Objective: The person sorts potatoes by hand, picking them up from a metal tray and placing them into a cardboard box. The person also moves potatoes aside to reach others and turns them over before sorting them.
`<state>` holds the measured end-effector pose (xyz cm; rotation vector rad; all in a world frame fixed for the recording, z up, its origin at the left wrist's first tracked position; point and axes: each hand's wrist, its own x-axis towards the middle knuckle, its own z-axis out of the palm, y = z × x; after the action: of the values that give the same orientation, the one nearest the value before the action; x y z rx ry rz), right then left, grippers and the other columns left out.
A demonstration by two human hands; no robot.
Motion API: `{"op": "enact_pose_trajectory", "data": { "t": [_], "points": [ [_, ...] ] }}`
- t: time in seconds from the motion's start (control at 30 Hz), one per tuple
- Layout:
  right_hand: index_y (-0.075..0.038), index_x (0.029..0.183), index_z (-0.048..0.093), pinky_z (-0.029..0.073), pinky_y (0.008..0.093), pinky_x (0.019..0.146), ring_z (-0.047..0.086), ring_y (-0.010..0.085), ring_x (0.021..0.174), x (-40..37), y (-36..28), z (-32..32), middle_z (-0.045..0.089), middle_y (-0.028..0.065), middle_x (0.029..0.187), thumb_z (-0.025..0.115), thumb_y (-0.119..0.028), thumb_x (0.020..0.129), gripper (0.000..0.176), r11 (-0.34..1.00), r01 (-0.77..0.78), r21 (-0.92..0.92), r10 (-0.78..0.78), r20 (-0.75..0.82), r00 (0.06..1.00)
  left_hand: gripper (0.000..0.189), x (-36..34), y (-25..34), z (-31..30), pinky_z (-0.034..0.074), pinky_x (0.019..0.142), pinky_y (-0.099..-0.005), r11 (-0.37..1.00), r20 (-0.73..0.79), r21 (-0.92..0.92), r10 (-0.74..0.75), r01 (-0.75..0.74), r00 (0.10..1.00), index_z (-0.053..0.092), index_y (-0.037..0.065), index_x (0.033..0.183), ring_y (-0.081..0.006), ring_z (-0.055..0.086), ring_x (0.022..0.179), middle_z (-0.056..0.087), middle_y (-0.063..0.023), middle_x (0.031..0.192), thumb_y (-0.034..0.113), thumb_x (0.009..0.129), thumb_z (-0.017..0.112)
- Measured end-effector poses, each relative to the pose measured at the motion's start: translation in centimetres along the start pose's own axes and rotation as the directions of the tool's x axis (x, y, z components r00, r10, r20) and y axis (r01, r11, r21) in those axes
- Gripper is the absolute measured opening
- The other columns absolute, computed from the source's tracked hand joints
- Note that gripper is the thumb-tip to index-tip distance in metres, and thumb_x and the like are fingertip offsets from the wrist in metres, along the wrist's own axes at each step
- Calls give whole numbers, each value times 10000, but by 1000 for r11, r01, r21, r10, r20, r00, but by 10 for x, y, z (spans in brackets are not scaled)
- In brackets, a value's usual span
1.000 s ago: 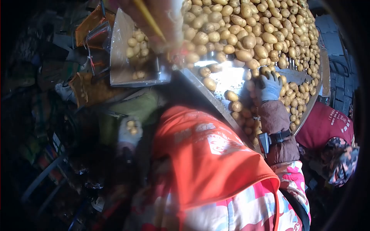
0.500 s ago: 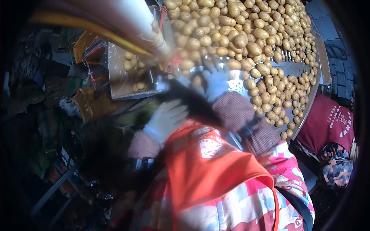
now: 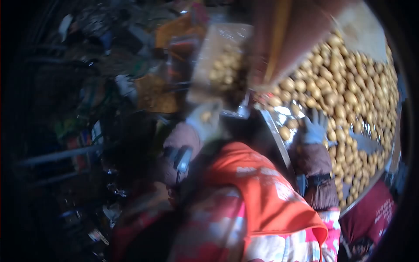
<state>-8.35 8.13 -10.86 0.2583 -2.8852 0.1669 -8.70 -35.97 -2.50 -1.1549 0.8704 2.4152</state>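
Observation:
My left hand (image 3: 201, 124), in a pale glove and blurred by motion, is beside the near edge of a plastic-lined box (image 3: 204, 56) that holds potatoes. A small yellowish potato (image 3: 206, 116) shows in its fingers. My right hand (image 3: 315, 127), in a grey-blue glove, lies with fingers spread at the edge of a large heap of potatoes (image 3: 349, 96). A few loose potatoes (image 3: 284, 133) rest to its left on the shiny metal table (image 3: 273, 120).
A blurred brown post (image 3: 288, 39) rises between the box and the heap. Orange bags (image 3: 157, 94) are at the left of the box. A person in a maroon top (image 3: 371, 214) is at the table's right side.
The view has swung left, so the table appears farther right. My left hand has moved away from my body to the box, with a potato now visible in it. My right hand stays by the heap.

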Motion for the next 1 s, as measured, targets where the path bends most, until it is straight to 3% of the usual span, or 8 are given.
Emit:
{"op": "enact_pose_trajectory", "data": {
  "t": [0.23,0.43,0.53,0.6,0.67,0.83,0.97,1.0],
  "points": [
    [-227,1066,693,256,609,1167,388,428,1378,8,-6,-27,481,151,1465,778,-249,702,374,1000,8,8,-9,57,998,366,22,141,5,465,797,-359,952,18,74,296,-296,955,585,101,1301,-237,553,1008,607,-106,1206,315,1010,525],
    [-74,1203,640,439,471,966,534,407,1150,-4,-52,-133,573,187,1199,718,-271,831,427,735,63,675,-124,42,991,483,-24,-21,69,460,1003,-491,810,200,457,-497,368,844,527,107,1384,-346,533,1237,563,-155,1343,426,1024,480],
    [-82,1231,623,457,459,988,595,374,1114,5,-53,-107,583,188,1269,655,-199,883,369,631,115,767,-139,-34,990,434,-25,-128,87,482,1023,-474,793,220,451,-543,410,810,518,86,1394,-337,569,1225,577,-159,1318,332,1037,516],
    [-88,1225,634,479,448,960,609,359,1103,20,-48,-80,574,177,1290,641,-156,872,360,753,-23,658,69,-44,997,382,34,-168,48,501,986,-423,602,536,142,-714,786,450,557,64,1342,-304,597,1158,602,-137,1272,237,1002,583],
    [-95,1247,627,496,446,948,621,353,1114,38,-31,-53,577,168,1295,641,-138,855,395,891,-50,451,44,24,999,289,-1,-172,80,515,901,-327,762,220,255,-645,595,732,628,32,1209,-251,625,1017,640,-102,1166,108,934,672],
    [-99,1253,622,548,417,882,685,319,1065,61,-12,-73,632,129,1239,691,-141,804,457,995,2,102,-45,420,907,195,-37,-178,104,514,812,-285,797,190,383,-563,468,804,599,42,1156,-190,612,901,624,-75,1016,131,982,594],
    [-102,1045,722,571,415,785,724,299,932,87,-17,-52,726,118,1036,725,-137,772,275,830,-423,363,213,495,842,304,-34,-165,101,518,940,-369,804,11,282,-548,523,836,571,-13,1200,-264,629,1052,655,-139,1089,188,976,616],
    [-106,1001,739,571,419,768,728,295,909,93,-16,-46,734,115,1018,713,-141,793,213,817,-437,376,216,503,837,259,-13,-177,68,507,815,-317,817,68,472,-408,331,910,575,23,966,-197,591,871,653,-95,1049,279,984,608]
  ]
}}
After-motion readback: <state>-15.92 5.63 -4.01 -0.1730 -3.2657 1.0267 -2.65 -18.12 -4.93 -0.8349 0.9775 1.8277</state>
